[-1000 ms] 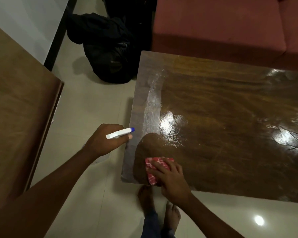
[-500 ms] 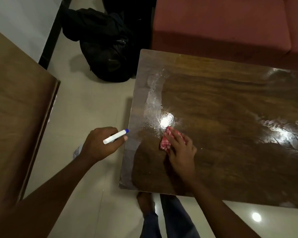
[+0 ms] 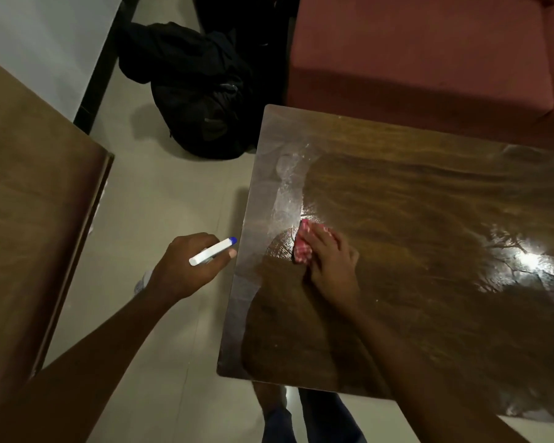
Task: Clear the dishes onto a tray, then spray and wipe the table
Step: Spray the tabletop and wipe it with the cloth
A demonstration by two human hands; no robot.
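I have the right hand [image 3: 331, 266] flat on the red checked cloth [image 3: 302, 247], fingers [image 3: 320, 241] stretched out and pressing it onto the surface [image 3: 429, 251] close to its left short edge, about halfway along that edge. A pale, hazy band [image 3: 288, 193] of spray runs from the cloth toward the far left corner, so I judge the step in hand is wiping that film off. I would hold even pressure, work overlapping strokes along the band out to the edge and into the corner, and not let the cloth bunch under the palm. The left hand [image 3: 183, 270] hovers off the surface just beside that edge, its fingers curled round the spray bottle [image 3: 211, 251], nozzle aimed at the surface. The bottle's body is mostly hidden under the hand, so I cannot tell how full it is. No tray or dishes show.
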